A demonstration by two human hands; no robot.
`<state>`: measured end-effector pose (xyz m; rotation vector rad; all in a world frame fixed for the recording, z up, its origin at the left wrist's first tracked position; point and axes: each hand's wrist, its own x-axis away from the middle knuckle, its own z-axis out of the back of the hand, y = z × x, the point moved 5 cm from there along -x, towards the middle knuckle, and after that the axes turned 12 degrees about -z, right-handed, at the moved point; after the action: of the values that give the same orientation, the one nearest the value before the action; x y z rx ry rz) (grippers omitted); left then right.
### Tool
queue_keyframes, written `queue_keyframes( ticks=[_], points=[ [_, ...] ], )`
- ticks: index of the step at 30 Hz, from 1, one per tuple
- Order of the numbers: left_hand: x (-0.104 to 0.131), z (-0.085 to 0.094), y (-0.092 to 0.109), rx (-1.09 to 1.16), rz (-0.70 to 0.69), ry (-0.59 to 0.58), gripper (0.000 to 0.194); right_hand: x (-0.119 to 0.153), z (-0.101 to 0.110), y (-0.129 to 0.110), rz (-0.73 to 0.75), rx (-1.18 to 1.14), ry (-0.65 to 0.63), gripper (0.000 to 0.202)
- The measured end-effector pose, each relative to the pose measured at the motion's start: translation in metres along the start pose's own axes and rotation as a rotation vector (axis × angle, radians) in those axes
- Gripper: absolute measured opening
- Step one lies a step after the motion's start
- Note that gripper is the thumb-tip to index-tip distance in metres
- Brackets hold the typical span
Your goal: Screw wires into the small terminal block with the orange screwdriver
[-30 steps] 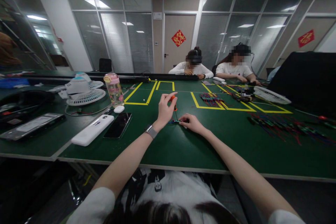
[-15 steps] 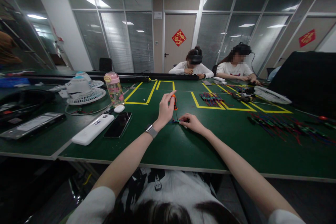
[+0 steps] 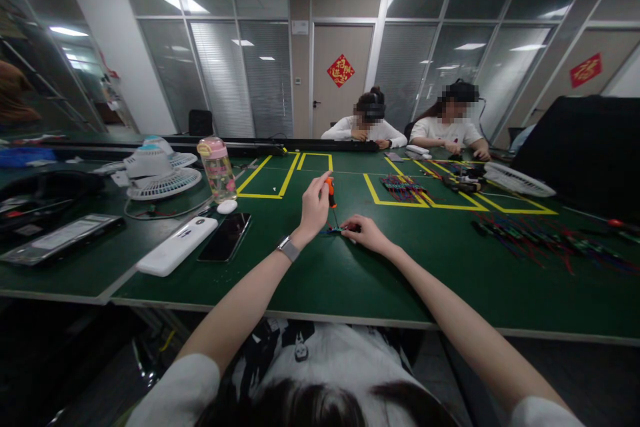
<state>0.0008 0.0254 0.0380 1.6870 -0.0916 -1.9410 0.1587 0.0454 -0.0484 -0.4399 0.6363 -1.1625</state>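
Observation:
An orange and black screwdriver point(image 3: 331, 193) stands nearly upright, tip down, with my left hand point(image 3: 315, 203) closed around its handle. Its shaft meets a small green circuit board with wires point(image 3: 336, 230) lying on the green table point(image 3: 310, 287). Beside the shaft, my right hand point(image 3: 365, 234) rests on the table and pinches the board's right end. My fingertips partly cover the board, so its details are too small to make out.
Left of my arms lie a black phone point(image 3: 225, 238), a white phone-shaped device point(image 3: 177, 247) and a pink-lidded bottle point(image 3: 217, 170). Wired boards sit in a pile point(image 3: 405, 189) and a longer row point(image 3: 550, 237) to the right. Two people sit across the table.
My left index finger has shifted slightly on the screwdriver handle, and the handle leans a little differently. My right hand stays by the board. Across the table, the right-hand person's hands moved.

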Motion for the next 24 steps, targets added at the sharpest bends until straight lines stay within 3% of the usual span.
queue_keyframes(
  ticks=[6,13,20,24],
  points=[
    [0.0007,0.0003,0.0040,-0.042,-0.026,0.018,0.024,0.0000,-0.0002,0.0004,-0.007,-0.002,0.002,0.018],
    [0.0012,-0.0015,0.0004,0.007,-0.011,-0.014,0.033,-0.0002,-0.0005,0.0010,-0.002,-0.002,0.004,0.018],
    [0.0005,0.0006,0.0058,-0.068,-0.042,0.012,0.022,-0.0004,-0.0011,0.0018,-0.007,0.000,0.004,0.018],
    [0.0001,-0.0006,0.0027,-0.020,-0.009,-0.009,0.031,0.0000,-0.0003,0.0000,0.000,0.005,0.001,0.019]
  ],
)
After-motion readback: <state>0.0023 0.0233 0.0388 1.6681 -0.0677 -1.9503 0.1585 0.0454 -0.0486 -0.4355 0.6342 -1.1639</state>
